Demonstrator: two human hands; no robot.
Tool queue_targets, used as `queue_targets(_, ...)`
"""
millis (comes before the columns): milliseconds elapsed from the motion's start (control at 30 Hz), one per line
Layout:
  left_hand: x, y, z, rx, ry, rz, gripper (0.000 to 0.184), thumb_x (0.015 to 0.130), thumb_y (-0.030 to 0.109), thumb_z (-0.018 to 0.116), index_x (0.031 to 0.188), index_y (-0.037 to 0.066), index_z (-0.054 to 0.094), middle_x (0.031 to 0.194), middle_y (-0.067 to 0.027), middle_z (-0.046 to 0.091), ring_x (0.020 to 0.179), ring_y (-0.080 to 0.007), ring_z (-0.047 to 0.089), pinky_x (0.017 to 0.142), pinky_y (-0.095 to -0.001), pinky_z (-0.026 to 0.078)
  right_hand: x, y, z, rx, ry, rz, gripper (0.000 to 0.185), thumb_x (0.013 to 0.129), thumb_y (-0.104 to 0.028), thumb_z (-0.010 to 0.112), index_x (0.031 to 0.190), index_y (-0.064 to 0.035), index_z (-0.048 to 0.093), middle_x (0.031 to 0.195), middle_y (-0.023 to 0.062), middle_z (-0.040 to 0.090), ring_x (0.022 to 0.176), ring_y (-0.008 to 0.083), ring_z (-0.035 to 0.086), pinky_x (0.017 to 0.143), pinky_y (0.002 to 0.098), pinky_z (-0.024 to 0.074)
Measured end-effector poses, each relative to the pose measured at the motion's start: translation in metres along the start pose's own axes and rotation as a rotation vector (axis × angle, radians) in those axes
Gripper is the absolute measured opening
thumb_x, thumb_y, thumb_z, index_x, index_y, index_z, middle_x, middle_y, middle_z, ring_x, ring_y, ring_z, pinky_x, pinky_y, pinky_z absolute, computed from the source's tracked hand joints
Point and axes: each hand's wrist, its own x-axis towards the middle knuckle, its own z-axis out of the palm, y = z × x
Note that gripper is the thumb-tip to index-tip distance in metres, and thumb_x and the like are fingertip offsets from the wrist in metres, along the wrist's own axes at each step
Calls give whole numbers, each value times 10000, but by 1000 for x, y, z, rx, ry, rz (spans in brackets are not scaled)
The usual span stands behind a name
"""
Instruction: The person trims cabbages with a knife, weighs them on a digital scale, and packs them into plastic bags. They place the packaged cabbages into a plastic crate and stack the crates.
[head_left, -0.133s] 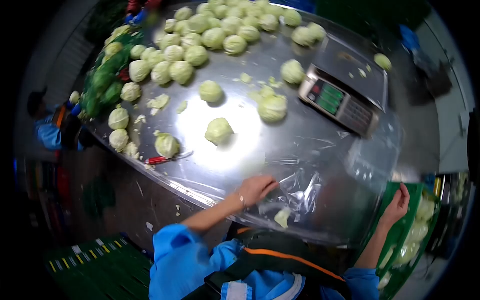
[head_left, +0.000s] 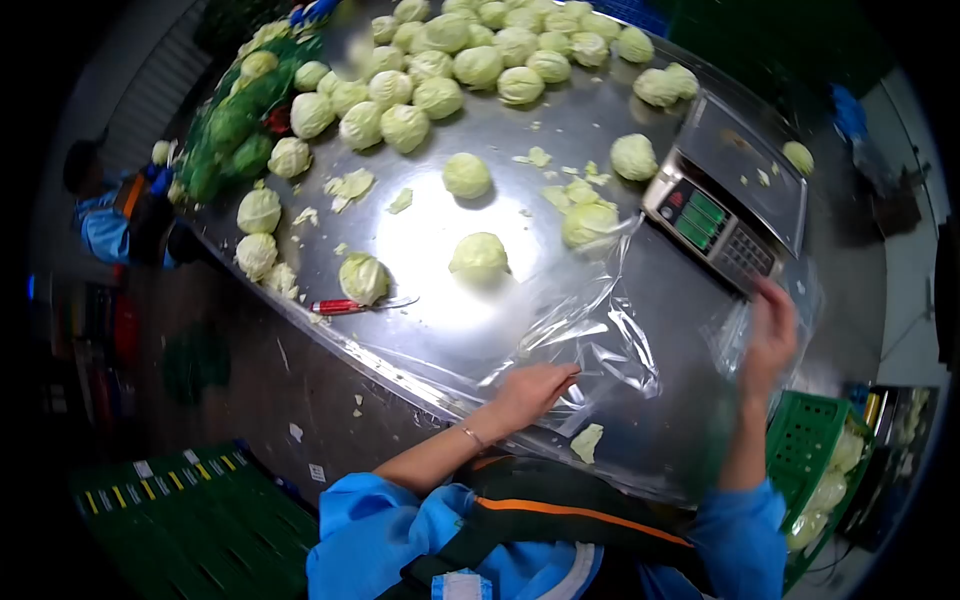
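Observation:
My left hand (head_left: 537,392) is closed on the near edge of a clear plastic sheet or bag (head_left: 600,335) spread over the metal table. My right hand (head_left: 770,335), a little blurred, is raised by the scale's keypad, its fingers partly spread and nothing visible in them. Beyond the plastic lie single cabbages, one (head_left: 480,258) in the glare and another (head_left: 590,224) touching the plastic's far end. A red-handled knife (head_left: 340,306) rests beside a trimmed cabbage (head_left: 363,278).
Many cabbages (head_left: 478,67) cover the table's far side, next to a green net (head_left: 235,125). A scale (head_left: 735,195) stands at the right. Below it is a green crate (head_left: 797,440) with wrapped cabbages. Another person (head_left: 115,215) is at the far left.
My right hand has moved from beside the crate up towards the scale. The plastic at my left hand now stretches farther across the table. The whole view has shifted slightly.

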Motion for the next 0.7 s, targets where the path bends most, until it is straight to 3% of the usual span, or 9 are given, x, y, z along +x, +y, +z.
queue_targets(100,-13,-6,39,-38,3,149,158,813,86,608,970,74,595,794,-102,597,762,-258,608,641,-352,485,29,-48,132,-61,-586,-350,288,791,-138,626,1060,-39,594,1099,131,566,1051,274,531,930,348,395)
queue_targets(200,-2,-8,25,20,55,192,233,766,49,634,992,85,593,770,-64,593,727,-250,602,608,-336,477,26,-49,248,-52,-824,-448,366,807,-226,633,1118,-44,565,1136,129,545,1089,300,496,938,367,385)
queue_targets(267,-3,-12,0,-73,252,167,204,727,48,645,921,92,598,705,-51,538,640,-251,552,574,-341,445,24,-40,301,-106,-959,-526,396,810,-265,631,1131,-43,561,1139,139,540,1084,314,491,934,376,386)
queue_targets(367,-33,-76,-70,72,537,101,325,688,62,697,988,70,573,790,-65,588,693,-264,563,672,-379,461,9,-7,315,-201,-1311,-377,466,786,-314,646,1157,-51,548,1161,174,524,1079,341,483,922,389,393)
queue_targets(433,-49,-137,-143,307,718,-341,518,705,64,686,1170,25,463,1190,-188,459,1092,-314,449,903,-400,369,-3,4,307,-295,-1446,-387,554,741,-325,681,1196,-54,519,1192,192,507,1098,352,474,926,393,395)
queue_targets(467,-64,-186,-171,251,910,-578,606,741,95,667,1270,6,386,1262,-204,382,1166,-336,369,970,-409,323,-7,4,296,-342,-1471,-388,617,719,-306,706,1234,-45,489,1217,198,491,1118,349,467,938,389,391)
queue_targets(533,-87,-268,-250,559,1068,-776,832,702,231,729,1357,15,264,1333,-215,301,1218,-375,307,1013,-427,288,-13,2,272,-234,-1445,-240,798,663,-248,759,1332,-46,375,1325,199,407,1211,349,412,1006,387,348)
queue_targets(600,-94,-318,-307,556,1052,-1151,1064,600,375,801,1406,89,169,1403,-222,202,1277,-395,247,1031,-468,246,-12,7,247,-280,-1482,46,914,635,-203,784,1384,-56,280,1396,219,308,1294,367,311,1063,411,278)
queue_targets(700,-111,-387,-341,342,956,-1414,1239,516,512,817,1436,131,79,1444,-216,162,1301,-400,223,1039,-503,212,-6,-2,225,-618,-1438,-6,906,658,-213,772,1390,-56,263,1421,246,247,1329,388,233,1080,434,241)
